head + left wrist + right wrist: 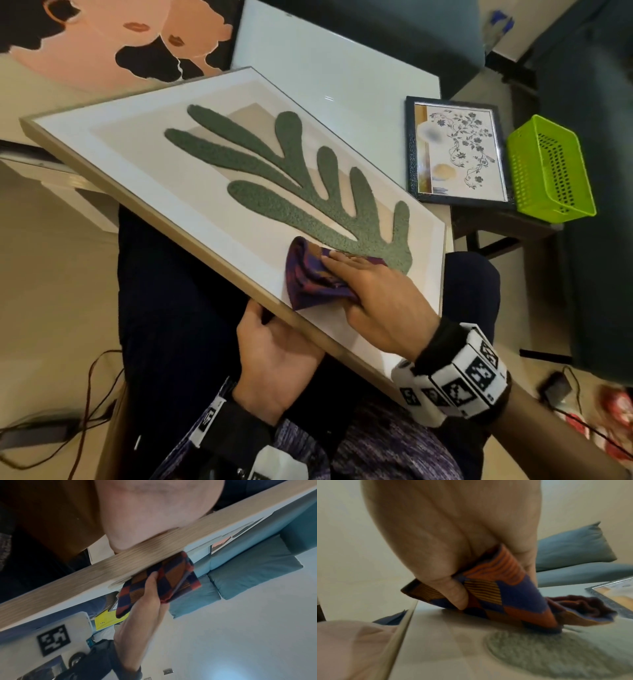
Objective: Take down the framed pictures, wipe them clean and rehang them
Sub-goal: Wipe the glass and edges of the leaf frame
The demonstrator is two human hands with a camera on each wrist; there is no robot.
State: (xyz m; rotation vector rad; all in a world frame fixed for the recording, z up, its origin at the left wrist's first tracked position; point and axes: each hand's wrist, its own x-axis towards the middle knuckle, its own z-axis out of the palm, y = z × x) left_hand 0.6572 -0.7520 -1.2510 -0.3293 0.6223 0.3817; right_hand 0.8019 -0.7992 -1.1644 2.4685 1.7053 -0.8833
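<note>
Nearest, two hands: left hand [274,356] cupped under and gripping the lower edge of the one large leaf picture [219,171] tilted across the lap, right hand [380,298] pinching one folded patterned cloth [311,274] and pressing it onto the glass near the leaf's base. Beyond, on one white table [342,68], one small floral framed picture [455,150] lying flat, just beside one green basket [548,171]. Farthest left, one large picture of faces [113,37].
</note>
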